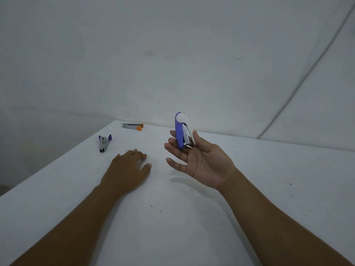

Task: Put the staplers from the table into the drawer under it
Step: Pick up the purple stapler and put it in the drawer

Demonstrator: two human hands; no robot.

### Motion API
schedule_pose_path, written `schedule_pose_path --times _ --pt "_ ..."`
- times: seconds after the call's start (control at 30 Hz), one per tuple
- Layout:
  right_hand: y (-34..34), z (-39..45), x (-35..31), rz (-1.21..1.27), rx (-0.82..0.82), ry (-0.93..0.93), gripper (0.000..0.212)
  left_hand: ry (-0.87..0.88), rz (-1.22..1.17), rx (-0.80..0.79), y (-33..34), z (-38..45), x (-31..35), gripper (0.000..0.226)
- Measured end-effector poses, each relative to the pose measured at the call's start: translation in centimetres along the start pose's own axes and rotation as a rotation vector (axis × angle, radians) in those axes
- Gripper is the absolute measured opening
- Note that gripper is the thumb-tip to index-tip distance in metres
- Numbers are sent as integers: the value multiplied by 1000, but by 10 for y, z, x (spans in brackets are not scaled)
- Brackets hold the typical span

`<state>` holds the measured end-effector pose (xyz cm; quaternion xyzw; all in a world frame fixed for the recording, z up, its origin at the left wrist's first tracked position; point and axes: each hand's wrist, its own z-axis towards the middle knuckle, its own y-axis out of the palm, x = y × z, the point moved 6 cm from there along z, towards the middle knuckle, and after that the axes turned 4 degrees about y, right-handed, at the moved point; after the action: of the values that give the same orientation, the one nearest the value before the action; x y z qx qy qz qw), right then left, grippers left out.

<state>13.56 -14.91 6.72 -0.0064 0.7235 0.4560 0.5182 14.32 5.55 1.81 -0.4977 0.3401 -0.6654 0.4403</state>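
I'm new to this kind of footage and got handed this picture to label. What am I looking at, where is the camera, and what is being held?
There is no machine here: a person is working with two bare hands. The single picture comes from a wide-angle camera worn on the person's head, looking forward and down, so both forearms reach in from the bottom edge.

The surface is a white table against a pale wall. The right hand, palm up, holds a blue and white stapler standing on end between thumb and fingers. The left hand rests palm down on the table, holding nothing.

Two more staplers lie farther back on the table: a silver one with purple ends and a silver one with orange tips near the far edge. No drawer shows.
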Motion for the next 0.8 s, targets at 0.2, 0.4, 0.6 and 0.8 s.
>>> schedule_pose_path --times 0.2,0.4,0.6,0.8 --pt "17 -62 3 92 -95 -74 54 -16 120 -184 10 -19 15 64" --pt "18 -117 11 101 -87 -121 55 -37 69 -176 14 -52 41 79" --pt "15 -182 4 -222 128 -275 50 4 -63 -219 19 -86 81 99" --pt "14 -257 -10 -921 485 -519 34 109 -212 -238 33 -116 136 75"
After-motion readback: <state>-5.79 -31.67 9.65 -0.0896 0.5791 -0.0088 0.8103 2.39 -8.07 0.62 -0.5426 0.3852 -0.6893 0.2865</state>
